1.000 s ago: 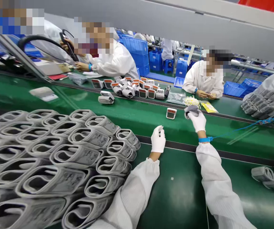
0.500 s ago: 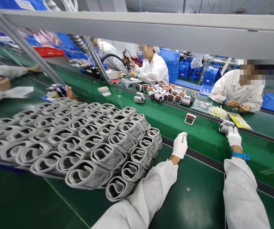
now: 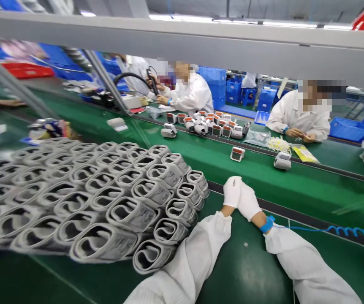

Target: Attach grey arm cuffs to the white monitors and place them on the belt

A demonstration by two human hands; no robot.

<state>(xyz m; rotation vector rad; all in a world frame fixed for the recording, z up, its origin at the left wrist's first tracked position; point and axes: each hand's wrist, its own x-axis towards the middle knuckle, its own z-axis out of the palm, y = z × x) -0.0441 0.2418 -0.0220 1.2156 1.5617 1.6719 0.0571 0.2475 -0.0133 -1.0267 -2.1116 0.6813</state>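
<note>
Fingers (image 3: 234, 184) of the gloved left hand (image 3: 232, 192) and right hand (image 3: 248, 202) are pressing together above the bench (image 3: 248, 270), and I cannot tell if they are grasping anything; a pile of rolled grey cuffs (image 3: 121, 202) is lying just beside them.

The head view looks forward and down from the person's own place, very near the white-gloved left hand (image 3: 232, 192) and right hand (image 3: 248, 201), across a long green assembly belt (image 3: 251, 270).
</note>
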